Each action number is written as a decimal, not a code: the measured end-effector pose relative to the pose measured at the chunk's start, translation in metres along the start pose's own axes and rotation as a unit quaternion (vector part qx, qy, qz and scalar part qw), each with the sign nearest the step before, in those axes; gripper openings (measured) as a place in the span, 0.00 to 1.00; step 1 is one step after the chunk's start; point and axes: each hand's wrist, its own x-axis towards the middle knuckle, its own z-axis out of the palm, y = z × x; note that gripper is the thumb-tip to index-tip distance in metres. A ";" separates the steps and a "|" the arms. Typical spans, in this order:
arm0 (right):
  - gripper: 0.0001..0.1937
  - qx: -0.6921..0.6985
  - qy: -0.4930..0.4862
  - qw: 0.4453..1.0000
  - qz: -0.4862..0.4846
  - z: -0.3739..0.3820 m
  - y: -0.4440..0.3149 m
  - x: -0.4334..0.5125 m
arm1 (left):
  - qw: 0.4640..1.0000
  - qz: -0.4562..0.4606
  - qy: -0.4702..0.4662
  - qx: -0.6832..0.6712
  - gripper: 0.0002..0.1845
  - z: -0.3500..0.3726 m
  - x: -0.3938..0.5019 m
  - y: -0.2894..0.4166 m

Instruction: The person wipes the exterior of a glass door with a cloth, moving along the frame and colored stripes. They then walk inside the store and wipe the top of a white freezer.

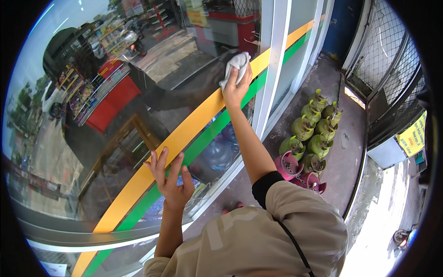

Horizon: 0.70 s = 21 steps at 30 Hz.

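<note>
A crumpled white cloth is held in my right hand, pressed to a large shop window beside the window frame. An orange stripe and a green stripe cross the glass, passing behind both hands. My left hand is lower on the same pane, holding nothing, with its fingers apart over the stripes. Whether those fingertips touch the glass I cannot tell. Street reflections cover much of the pane, and goods inside show faintly through it.
Several green gas cylinders and two pink ones, strung with a chain, stand on the floor to the right. A white metal window post rises beside my right hand. Farther right are a mesh gate and a yellow sign bearing writing.
</note>
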 end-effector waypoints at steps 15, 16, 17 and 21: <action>0.21 0.037 0.069 0.987 -0.138 0.059 -0.060 0.180 | 0.997 0.059 -0.037 -0.041 0.15 0.013 0.022 -0.004; 0.28 -0.001 0.060 0.973 -0.221 0.071 -0.082 0.219 | 0.997 0.060 -0.035 -0.040 0.15 0.017 0.025 -0.002; 0.27 0.014 0.045 0.967 -0.250 0.077 -0.098 0.250 | 0.997 0.062 -0.034 -0.038 0.15 0.021 0.028 -0.002; 0.26 0.037 -0.002 0.967 -0.253 0.078 -0.082 0.301 | 0.999 0.046 -0.020 -0.017 0.15 0.045 0.042 0.004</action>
